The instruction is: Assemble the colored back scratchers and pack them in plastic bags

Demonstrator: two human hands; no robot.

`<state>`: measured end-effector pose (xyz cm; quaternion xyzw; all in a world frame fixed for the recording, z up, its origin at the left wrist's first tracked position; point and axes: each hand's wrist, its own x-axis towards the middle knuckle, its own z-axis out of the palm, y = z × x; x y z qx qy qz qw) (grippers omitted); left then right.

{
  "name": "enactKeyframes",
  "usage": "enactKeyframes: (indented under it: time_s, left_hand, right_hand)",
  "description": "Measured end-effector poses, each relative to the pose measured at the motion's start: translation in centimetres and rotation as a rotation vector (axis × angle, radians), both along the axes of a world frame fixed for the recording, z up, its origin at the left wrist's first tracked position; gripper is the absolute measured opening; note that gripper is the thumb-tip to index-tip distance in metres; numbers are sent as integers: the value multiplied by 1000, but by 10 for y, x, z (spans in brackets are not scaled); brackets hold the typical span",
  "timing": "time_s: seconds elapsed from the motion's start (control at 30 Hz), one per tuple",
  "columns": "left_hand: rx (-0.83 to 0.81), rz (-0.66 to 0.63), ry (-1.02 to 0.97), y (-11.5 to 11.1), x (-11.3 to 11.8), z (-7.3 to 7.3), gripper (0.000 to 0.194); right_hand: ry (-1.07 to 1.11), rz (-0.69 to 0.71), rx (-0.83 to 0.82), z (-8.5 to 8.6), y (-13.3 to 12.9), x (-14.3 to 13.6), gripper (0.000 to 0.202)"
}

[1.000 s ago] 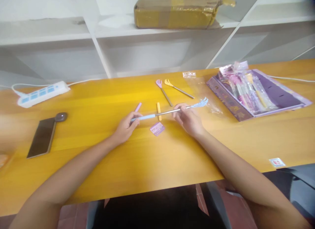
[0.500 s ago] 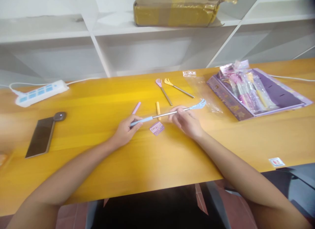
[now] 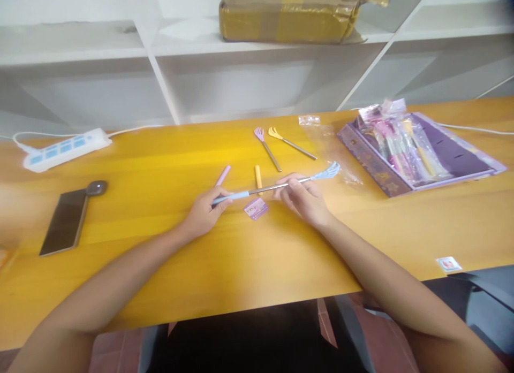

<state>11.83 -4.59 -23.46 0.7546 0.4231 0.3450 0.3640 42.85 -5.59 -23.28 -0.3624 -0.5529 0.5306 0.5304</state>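
A telescopic back scratcher (image 3: 261,189) with a light blue handle and blue claw stretches between my hands above the table. My left hand (image 3: 204,212) is closed around its handle, while my right hand (image 3: 303,199) grips the metal rod near the claw. Behind them lie a purple claw with its rod (image 3: 268,149) and a yellow claw with its rod (image 3: 292,143). A loose purple handle (image 3: 223,175) is by my left hand, and a yellow handle (image 3: 258,177) lies between the hands. Just below the rod is a small purple card (image 3: 256,208).
To the right, an open purple box (image 3: 381,175) holds several bagged back scratchers (image 3: 405,148); a clear plastic bag (image 3: 325,135) lies beside it. On the left are a power strip (image 3: 68,149), a dark flat device (image 3: 64,221) and a mouse-like object (image 3: 96,188). A taped carton (image 3: 289,17) sits on the shelf.
The blue claw has shifted slightly to the right, away from my left hand. Both hands keep their hold, and the other things stay where they were.
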Motion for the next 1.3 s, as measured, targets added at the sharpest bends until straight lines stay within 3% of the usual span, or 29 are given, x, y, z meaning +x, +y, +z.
enactKeyframes:
  time_s: [0.53, 0.67, 0.77, 0.93, 1.13, 1.3]
  left_hand:
    - [-37, 3, -33, 0, -1, -1, 28]
    - [-32, 34, -55, 0, 1, 1, 32]
    - [-35, 64, -75, 0, 2, 1, 35]
    - [-38, 97, -118, -1, 1, 2, 36]
    - [-63, 99, -137, 0, 1, 3, 34]
    - [-73, 111, -131, 1, 1, 3, 33]
  right_hand:
    - [27, 67, 5, 2, -7, -10, 43]
    - [-1, 58, -68, 4, 2, -3, 47]
    - [36, -35, -101, 10, 13, 10, 50]
    - [102, -297, 8, 18, 27, 35, 47]
    - [-79, -309, 172, 13, 30, 48, 38]
    - [-162, -399, 181, 11, 27, 42, 40]
